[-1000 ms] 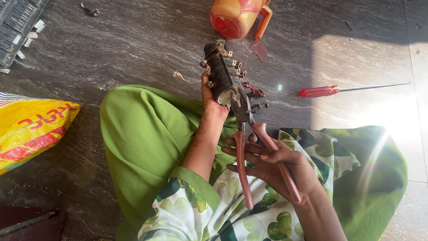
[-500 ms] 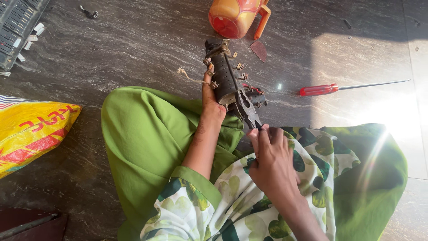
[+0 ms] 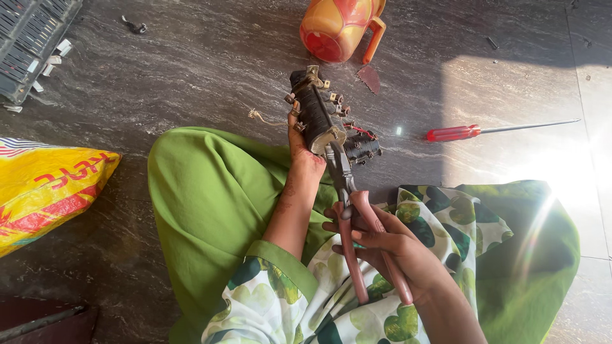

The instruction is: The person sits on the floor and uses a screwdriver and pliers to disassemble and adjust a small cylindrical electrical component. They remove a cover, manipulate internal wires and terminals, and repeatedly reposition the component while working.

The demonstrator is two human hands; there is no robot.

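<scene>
A black electrical part [image 3: 317, 114] with small metal terminals along its sides is held up above the lap, over the dark stone floor [image 3: 191, 76]. It is gripped from below by the left hand [image 3: 305, 153], whose fingers are closed around its lower end; most of that hand is hidden behind the part. A pair of pliers [image 3: 357, 223] with pink handles is held in the right hand [image 3: 389, 245], the fingers wrapped around both handles. The metal nose of the pliers is pressed against the lower end of the black part, just beside a smaller dark piece [image 3: 362, 146] with a thin red wire on it. Whether the nose is clamped on anything cannot be told, since the tip is hidden by the part.

Both forearms are seen over green trousers [image 3: 210, 204] and a white garment printed with green hearts [image 3: 268, 306].

On the floor, an orange plastic jug [image 3: 338, 28] is seen lying near the top edge, just beyond the held part. A screwdriver [image 3: 497, 130] with a red handle is laid to the right, well apart from the hands, in a patch of bright sunlight. A yellow printed bag [image 3: 48, 188] is seen at the left edge, and a dark slotted tray [image 3: 29, 38] is placed in the upper left corner, with a few small loose pieces beside it.
</scene>
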